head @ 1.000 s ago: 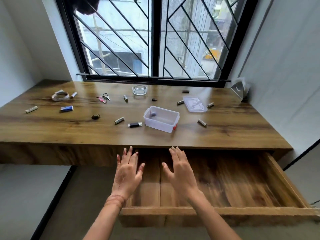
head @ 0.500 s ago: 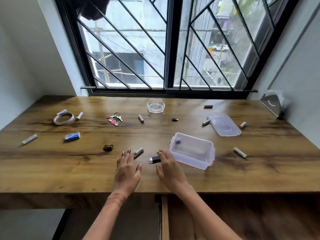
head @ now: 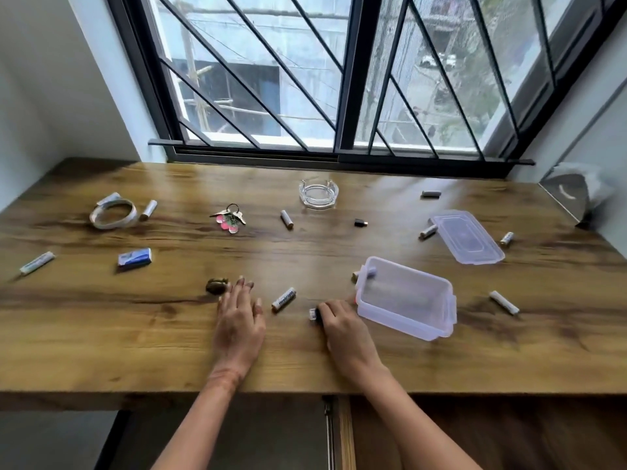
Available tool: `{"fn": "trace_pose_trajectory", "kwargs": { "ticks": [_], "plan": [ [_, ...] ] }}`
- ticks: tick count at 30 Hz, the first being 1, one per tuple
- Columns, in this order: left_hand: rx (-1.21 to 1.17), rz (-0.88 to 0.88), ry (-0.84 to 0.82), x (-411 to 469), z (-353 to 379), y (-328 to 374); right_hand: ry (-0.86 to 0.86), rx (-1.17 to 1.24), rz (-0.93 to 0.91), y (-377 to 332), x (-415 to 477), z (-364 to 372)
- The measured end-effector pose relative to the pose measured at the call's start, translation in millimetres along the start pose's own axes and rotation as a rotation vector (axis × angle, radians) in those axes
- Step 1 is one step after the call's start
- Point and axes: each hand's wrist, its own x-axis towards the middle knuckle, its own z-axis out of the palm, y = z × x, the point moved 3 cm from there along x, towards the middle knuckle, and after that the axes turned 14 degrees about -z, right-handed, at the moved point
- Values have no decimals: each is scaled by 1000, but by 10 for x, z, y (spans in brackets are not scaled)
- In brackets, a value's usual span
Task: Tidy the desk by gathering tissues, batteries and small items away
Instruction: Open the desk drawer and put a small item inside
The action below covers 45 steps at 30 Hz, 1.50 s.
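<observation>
Small black stick (head: pixel 314 314), prob. a USB drive (blurry), lies on the desk (head: pixel 101 334) near its front edge. R hand (head: pixel 342 329) curls its fingers round it, likely because the clear box (head: pixel 405 296) sits just at the hand's 3 o'clock, uncovered so items drop straight in. Its lid (head: pixel 466 237) is parked at the box's 1 o'clock. L hand (head: pixel 239 320) lies flat, fingers loosely spread, holding nothing, w/ a battery (head: pixel 283 299) at its 2 o'clock and a dark lump (head: pixel 216 285) at 11, prob. the next picks.
</observation>
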Motion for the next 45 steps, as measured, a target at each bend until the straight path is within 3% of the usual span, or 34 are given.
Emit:
{"fn": "trace_pose_trajectory", "kwargs": {
  "ticks": [6,15,19,25,31,36,45],
  "plan": [
    [38,-53,34,269,-138,-117,59,58,13,-82,-22,-97],
    [28,10,13,27,6,14,220,116,1,-85,-216,-267],
    [15,18,18,-233,15,93,268,192,6,-86,-531,-367],
    [20,16,0,-793,39,126,373,330,162,-73,-1337,-433],
    [46,5,-31,-1252,112,90,137,403,479,-16,-1971,-89],
    [77,17,-29,-1464,90,42,-43,451,696,24,-1963,111],
    [99,28,-16,-1400,22,25,-168,496,751,-10,-1800,348]
  ]
}}
